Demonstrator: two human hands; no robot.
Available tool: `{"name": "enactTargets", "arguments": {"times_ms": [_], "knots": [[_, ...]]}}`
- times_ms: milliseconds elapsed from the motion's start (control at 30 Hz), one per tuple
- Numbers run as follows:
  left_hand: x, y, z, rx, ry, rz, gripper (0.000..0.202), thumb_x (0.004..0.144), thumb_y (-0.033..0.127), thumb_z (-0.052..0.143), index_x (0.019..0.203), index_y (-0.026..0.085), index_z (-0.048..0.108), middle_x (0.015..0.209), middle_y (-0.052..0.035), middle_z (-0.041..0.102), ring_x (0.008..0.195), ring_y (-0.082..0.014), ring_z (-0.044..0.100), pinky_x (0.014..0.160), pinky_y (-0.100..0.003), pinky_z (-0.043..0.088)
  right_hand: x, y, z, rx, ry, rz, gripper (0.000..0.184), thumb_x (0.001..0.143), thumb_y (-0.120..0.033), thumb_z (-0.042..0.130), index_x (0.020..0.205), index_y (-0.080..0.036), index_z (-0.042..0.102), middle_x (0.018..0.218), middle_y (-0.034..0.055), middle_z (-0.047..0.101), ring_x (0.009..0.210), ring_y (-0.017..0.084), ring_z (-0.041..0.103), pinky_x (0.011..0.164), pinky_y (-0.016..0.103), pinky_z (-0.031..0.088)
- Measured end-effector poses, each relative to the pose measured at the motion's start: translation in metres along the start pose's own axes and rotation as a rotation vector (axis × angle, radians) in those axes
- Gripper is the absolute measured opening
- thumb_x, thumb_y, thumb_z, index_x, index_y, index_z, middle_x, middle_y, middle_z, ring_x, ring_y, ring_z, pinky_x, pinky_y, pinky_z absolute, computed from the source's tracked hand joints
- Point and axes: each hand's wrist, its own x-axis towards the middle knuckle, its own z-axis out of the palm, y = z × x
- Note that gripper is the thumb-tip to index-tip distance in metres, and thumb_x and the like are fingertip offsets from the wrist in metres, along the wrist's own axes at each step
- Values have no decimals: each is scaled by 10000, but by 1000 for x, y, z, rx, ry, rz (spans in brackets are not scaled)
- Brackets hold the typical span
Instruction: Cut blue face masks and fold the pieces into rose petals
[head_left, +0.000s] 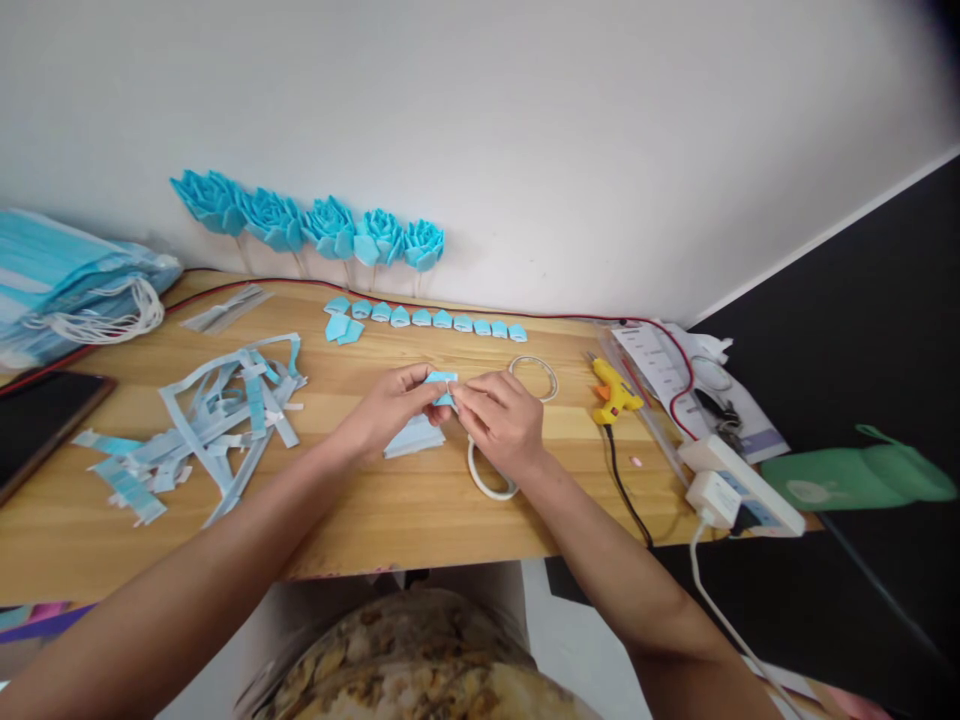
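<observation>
We hold a small light-blue fabric piece (pixel 439 380) above the middle of the desk (pixel 390 520), between our two hands. The fingers of our left hand (pixel 396 405) pinch its left side, thumb on top, while the fingers of our right hand (pixel 501 420) are pressed together at its right edge, where a bit of white shows; we cannot tell exactly what that bit is. Just below our left hand, a paler folded sheet (pixel 415 438) lies on the wood. A white ring (pixel 493 489) sits partly hidden beneath our right hand, and a thinner ring (pixel 553 385) lies just beyond it. Farther back we have a row of folded blue petals (pixel 421 318), and behind them five blue fabric roses (pixel 330 228) on thin stems lean near the wall (pixel 525 150). To our left is a loose heap of cut strips (pixel 217 435); to our right, a yellow glue gun (pixel 619 392) lies with its black cord running toward the near edge.
</observation>
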Motion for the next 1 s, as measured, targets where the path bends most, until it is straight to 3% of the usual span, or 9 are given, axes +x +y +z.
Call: {"name": "enactTargets", "arguments": {"times_ms": [167, 433, 500, 600, 700, 833, 1000], "knots": [[0, 0, 0, -88, -18, -10, 195, 751, 332, 641, 741, 152, 566, 620, 0, 612, 597, -129, 567, 630, -268, 439, -1, 1, 1, -24, -16, 9, 213, 861, -116, 584, 1013, -224, 685, 840, 35, 685, 793, 164, 571, 679, 285, 436], [1, 5, 1, 118, 79, 32, 227, 739, 355, 642, 679, 162, 539, 570, 24, 552, 564, -120, 531, 584, -249, 418, 5, -5, -5, 58, -106, 29, 274, 868, -200, 547, 1108, -205, 680, 934, 66, 703, 863, 205, 601, 768, 352, 488], [0, 9, 0, 201, 86, 36, 229, 746, 359, 620, 653, 166, 540, 564, 17, 564, 553, -120, 526, 570, -245, 414, 6, -4, -6, 153, -74, 115, 245, 880, -205, 533, 1066, -211, 692, 930, 60, 706, 859, 197, 610, 787, 356, 492], [-1, 14, 0, 347, 72, 33, 256, 752, 366, 599, 599, 173, 527, 552, 11, 574, 512, -108, 489, 526, -235, 385, 8, 1, -8, 367, -33, 368, 229, 910, -213, 501, 1044, -212, 687, 961, 53, 705, 901, 178, 627, 794, 330, 500], [-2, 14, 0, 413, 30, 17, 259, 751, 384, 591, 609, 172, 552, 542, 13, 558, 503, -108, 480, 503, -231, 360, 7, 6, -8, 654, -131, 589, 297, 901, -266, 540, 1181, -215, 624, 990, 42, 692, 885, 156, 640, 749, 284, 513], [-2, 14, 0, 442, 14, -9, 229, 734, 384, 608, 663, 167, 590, 535, 21, 531, 494, -105, 451, 470, -224, 310, 4, 9, -3, 817, -226, 636, 391, 833, -277, 632, 1221, -229, 609, 870, -2, 633, 780, 121, 610, 743, 264, 503], [-3, 15, 1, 398, 33, 67, 313, 797, 424, 565, 615, 170, 553, 572, 8, 533, 556, -117, 482, 535, -237, 373, 1, 7, 1, 839, -173, 644, 386, 839, -262, 613, 1224, -239, 606, 859, 1, 602, 782, 125, 587, 749, 275, 499]]}}
